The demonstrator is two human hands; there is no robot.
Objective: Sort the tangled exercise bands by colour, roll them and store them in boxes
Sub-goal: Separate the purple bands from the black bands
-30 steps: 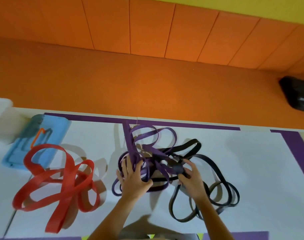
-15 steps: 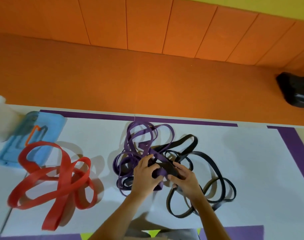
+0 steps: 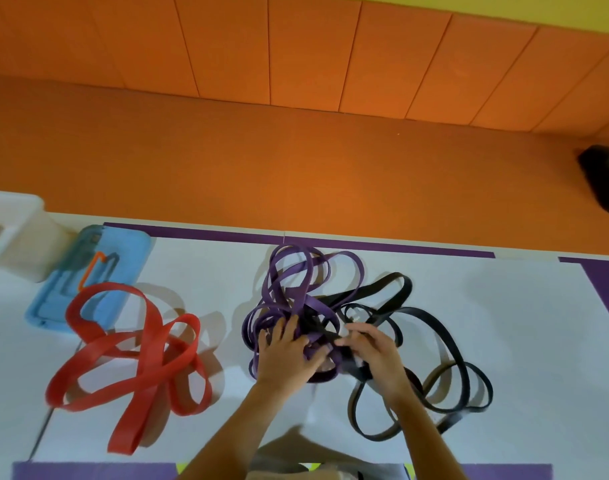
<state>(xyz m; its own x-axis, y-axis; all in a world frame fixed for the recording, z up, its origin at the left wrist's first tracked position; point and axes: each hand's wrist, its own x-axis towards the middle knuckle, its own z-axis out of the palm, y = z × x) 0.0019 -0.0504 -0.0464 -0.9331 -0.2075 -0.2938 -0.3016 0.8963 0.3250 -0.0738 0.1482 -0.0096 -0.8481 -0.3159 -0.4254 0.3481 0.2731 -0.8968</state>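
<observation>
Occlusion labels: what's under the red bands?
Far loop of the red bands overlaps the near end of the blue lid, which shows through it; the rest lies on the white table. Surfaces directly beneath the strips are hidden.

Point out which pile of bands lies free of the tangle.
The wide red rubber bands, alone at the left; the thin purple bands and black bands are intertwined with each other.

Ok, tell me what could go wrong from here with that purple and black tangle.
The purple bands and black bands interlock where the left hand and right hand meet; hard pulling may tighten the knot.
A stretched band could snap back at the hands.
Dragging the tangle left could mix it with the red bands, which lie apart.
</observation>
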